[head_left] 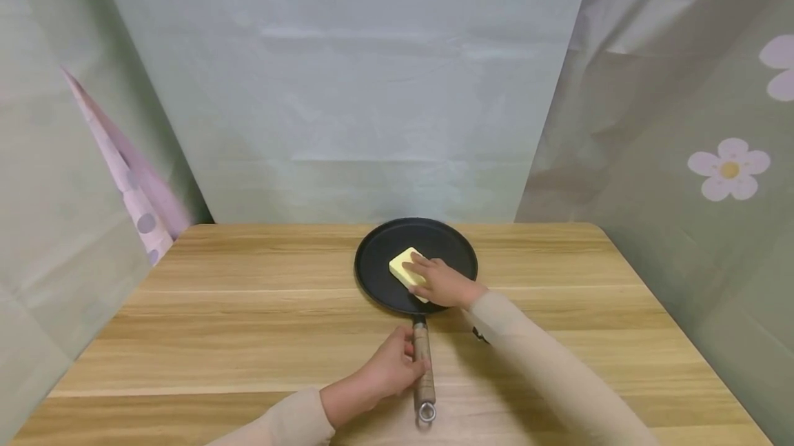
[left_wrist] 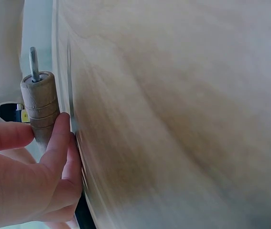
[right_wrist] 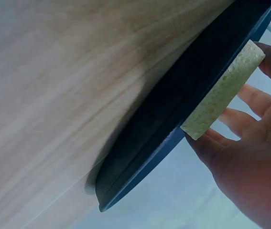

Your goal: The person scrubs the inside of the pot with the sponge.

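A shallow black frying pan (head_left: 375,274) lies on the wooden table, its brown wooden handle (head_left: 424,387) pointing toward me and ending in a metal ring (head_left: 426,412). My left hand (head_left: 391,365) pinches that handle from the left; the left wrist view has the thumb and fingers on opposite sides of the wood (left_wrist: 43,101). On the pan's cooking surface, right of the handle line in part, my right hand (head_left: 448,283) holds a pale yellow sponge (head_left: 402,264). Seen from the right wrist, digits grip both ends of the block-shaped sponge (right_wrist: 223,90), which sits flat in the pan.
The wood-grain table (head_left: 248,322) extends on both sides of the pan. A pale backdrop (head_left: 372,87) hangs behind its far edge, and a flowered sheet (head_left: 670,246) hangs on the right. A small dark object (head_left: 479,334) shows beside my right forearm.
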`<state>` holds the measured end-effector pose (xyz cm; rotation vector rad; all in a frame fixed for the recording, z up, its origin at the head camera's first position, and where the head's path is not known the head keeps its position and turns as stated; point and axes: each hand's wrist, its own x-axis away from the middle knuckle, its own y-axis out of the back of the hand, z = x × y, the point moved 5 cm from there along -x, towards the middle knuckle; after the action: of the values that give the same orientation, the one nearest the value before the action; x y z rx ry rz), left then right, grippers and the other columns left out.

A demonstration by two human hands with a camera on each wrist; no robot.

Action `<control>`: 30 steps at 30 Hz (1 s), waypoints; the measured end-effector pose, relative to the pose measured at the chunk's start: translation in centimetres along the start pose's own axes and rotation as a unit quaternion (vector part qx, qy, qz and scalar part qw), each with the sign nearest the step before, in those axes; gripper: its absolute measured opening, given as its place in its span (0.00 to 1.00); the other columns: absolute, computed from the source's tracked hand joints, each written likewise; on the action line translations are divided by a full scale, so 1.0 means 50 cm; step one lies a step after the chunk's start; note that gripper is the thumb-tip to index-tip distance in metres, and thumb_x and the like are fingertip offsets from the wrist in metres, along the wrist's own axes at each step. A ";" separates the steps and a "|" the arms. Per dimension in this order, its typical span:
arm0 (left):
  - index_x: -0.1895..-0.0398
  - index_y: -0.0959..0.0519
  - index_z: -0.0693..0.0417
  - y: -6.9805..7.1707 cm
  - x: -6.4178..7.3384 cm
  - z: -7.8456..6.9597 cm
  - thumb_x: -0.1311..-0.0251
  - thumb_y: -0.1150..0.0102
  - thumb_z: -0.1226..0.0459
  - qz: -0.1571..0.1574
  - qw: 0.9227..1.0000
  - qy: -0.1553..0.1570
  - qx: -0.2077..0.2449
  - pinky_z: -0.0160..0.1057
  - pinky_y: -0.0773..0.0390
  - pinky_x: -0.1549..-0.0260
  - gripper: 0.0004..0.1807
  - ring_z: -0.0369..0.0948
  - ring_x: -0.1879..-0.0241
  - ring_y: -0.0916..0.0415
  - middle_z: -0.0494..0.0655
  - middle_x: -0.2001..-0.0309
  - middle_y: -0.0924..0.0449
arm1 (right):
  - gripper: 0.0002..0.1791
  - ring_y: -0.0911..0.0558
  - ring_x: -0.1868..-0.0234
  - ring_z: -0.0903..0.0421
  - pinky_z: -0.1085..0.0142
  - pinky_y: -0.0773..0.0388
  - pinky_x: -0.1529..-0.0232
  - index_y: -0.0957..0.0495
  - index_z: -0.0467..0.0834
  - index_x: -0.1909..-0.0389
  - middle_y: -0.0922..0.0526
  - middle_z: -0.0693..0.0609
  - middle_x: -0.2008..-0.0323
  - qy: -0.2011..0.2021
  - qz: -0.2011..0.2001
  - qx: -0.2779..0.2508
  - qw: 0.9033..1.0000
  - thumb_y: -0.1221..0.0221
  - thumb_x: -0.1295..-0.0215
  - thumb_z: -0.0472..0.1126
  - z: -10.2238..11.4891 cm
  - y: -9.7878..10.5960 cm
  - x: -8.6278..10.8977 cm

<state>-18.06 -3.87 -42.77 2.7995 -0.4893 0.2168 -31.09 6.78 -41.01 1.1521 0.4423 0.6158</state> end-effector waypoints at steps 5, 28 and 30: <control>0.39 0.41 0.73 -0.003 0.001 0.001 0.44 0.40 0.74 -0.002 1.000 0.003 0.009 0.41 0.23 0.68 0.31 0.45 0.65 0.28 0.59 0.60 0.32 | 0.31 0.35 0.37 0.31 0.46 0.33 0.39 0.38 0.41 0.30 0.47 0.37 0.28 -0.007 0.002 -0.002 1.000 0.44 0.30 0.46 -0.004 0.002 -0.008; 0.39 0.41 0.73 -0.003 0.002 0.001 0.44 0.39 0.75 -0.014 1.000 -0.003 0.005 0.41 0.23 0.68 0.31 0.45 0.64 0.28 0.58 0.60 0.33 | 0.30 0.37 0.39 0.25 0.41 0.37 0.38 0.38 0.37 0.31 0.45 0.32 0.30 -0.071 -0.027 0.017 0.997 0.46 0.29 0.45 -0.094 0.033 0.007; 0.39 0.41 0.73 -0.002 0.002 0.000 0.44 0.39 0.75 -0.015 1.000 -0.003 0.007 0.41 0.23 0.69 0.31 0.45 0.64 0.28 0.58 0.60 0.33 | 0.29 0.37 0.39 0.24 0.40 0.37 0.38 0.38 0.36 0.32 0.45 0.31 0.30 -0.070 -0.027 0.017 0.997 0.46 0.29 0.44 -0.095 0.035 0.008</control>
<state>-17.90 -3.80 -42.80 2.8191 -0.4480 0.2067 -34.10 10.87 -41.04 1.2027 0.3648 0.4790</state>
